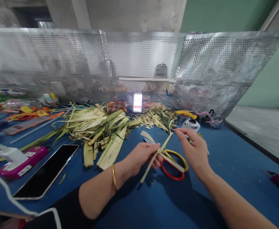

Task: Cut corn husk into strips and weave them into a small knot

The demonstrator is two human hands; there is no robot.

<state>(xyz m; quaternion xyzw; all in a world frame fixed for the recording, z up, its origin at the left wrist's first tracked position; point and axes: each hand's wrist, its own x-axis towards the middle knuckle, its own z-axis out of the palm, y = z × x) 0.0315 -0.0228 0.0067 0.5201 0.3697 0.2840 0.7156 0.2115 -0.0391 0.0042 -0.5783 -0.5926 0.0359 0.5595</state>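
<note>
My left hand (145,157) pinches two pale green strips of corn husk (151,164) where they cross each other. One slants up to the right, and the other runs from upper left to lower right. My right hand (194,148) is closed in a pinch by the upper end of the slanting strip; whatever lies between its fingertips is too small to make out. Under the strips lie scissors (171,179) with red and yellow handles, their blades partly hidden by my left hand. Beyond my left hand spreads a pile of corn husks (113,149).
A phone (47,171) and a purple power strip (22,162) with a white cable lie left. At the back are husk scraps (151,119), a white string ball (190,125), a yellow-handled tool (186,114) and a checkered pouch (115,107). A perforated metal screen (139,47) stands behind.
</note>
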